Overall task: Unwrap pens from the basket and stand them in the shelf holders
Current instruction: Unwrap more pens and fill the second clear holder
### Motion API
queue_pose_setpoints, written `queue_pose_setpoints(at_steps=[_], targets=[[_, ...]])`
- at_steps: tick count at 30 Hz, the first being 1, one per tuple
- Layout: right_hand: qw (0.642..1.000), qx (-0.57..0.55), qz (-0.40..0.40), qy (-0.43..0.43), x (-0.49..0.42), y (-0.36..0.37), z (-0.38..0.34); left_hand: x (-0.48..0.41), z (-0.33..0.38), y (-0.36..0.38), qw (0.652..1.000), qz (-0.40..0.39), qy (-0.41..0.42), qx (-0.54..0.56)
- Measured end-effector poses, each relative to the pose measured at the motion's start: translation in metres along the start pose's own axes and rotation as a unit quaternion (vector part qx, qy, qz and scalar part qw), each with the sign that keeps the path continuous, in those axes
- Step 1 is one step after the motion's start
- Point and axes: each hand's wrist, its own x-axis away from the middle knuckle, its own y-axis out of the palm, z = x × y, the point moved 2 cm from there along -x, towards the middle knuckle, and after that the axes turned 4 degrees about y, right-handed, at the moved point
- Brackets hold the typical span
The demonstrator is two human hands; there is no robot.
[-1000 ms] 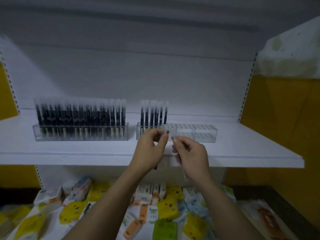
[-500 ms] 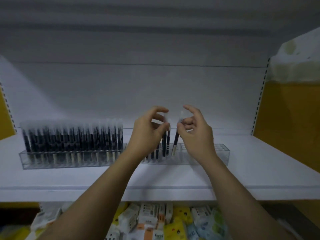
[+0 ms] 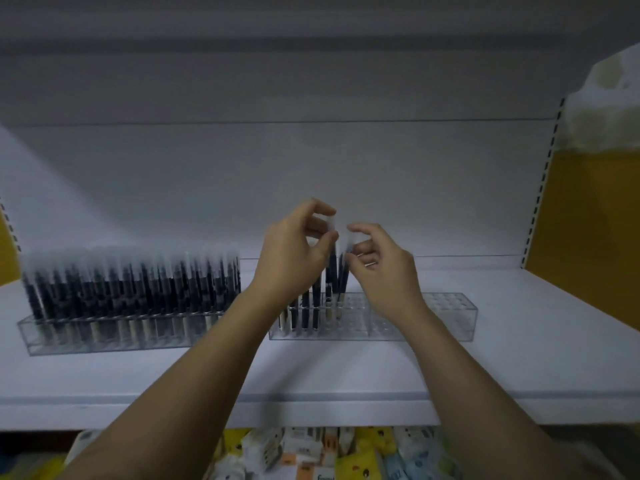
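Two clear holders stand on the white shelf (image 3: 519, 368). The left holder (image 3: 104, 336) is full of dark pens with frosted caps. The right holder (image 3: 415, 320) has several pens (image 3: 304, 306) at its left end; the rest of its holes are bare. My left hand (image 3: 294, 251) pinches the frosted cap of a dark pen (image 3: 333, 271) standing over the right holder. My right hand (image 3: 377, 261) pinches the cap of a second pen (image 3: 343, 282) beside it, whose lower end is at the holder's holes.
Below the shelf's front edge lies a heap of small packets (image 3: 311, 452) in yellow, white and orange. A yellow side panel (image 3: 588, 230) with a white lumpy mass (image 3: 609, 105) on top closes the right side. A grey back wall rises behind the holders.
Both hands rose from the shelf's front edge to the right holder, each carrying a pen. Since half a second ago the pens have come lower into the holder. The view has moved closer.
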Motion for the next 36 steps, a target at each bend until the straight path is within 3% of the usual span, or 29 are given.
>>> queue_pose_setpoints(at_steps=[10,21,36], targets=[[0.973,0.181,-0.137,-0.027,0.006,-0.011,-0.007,0.005,-0.011,0.002,0.997,-0.041,-0.034,-0.054],[0.966,0.201,-0.158,-0.028,0.002,-0.011,-0.015,0.012,-0.015,0.001,0.969,-0.1,0.02,-0.223],[0.943,0.265,-0.199,0.024,-0.012,-0.023,-0.048,0.049,0.02,-0.032,0.962,-0.099,0.055,-0.249]])
